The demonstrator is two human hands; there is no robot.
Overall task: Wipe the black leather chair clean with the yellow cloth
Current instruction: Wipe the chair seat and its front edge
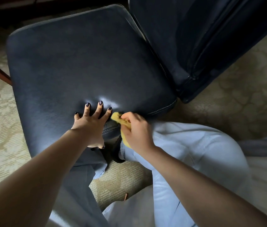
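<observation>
The left hand (90, 126) lies flat on the padded seat of the black leather chair (83, 59), fingers straight and spread, pressing down just inside the near edge. Just to its right, almost touching its forefinger, the right hand (136, 130) has its fingers curled round the bunched yellow cloth (117, 117). The cloth sits against the stitched front rim of the seat, part of it poking out ahead of the knuckles and part trailing below the palm.

Judged from this, the wiping is at the near edge of the cushion, with the left hand bracing the chair. Beyond the fingertips the wide seat surface shows dull, hazy patches and one bright sheen close to the hands. Whether that haze is dust or only light on the leather cannot be told, so how much of the seat is already clean is uncertain. The upright dark backrest (195, 38), far ahead of the right hand, is nowhere near the cloth and probably remains to be wiped, along with the seat's far side.
</observation>
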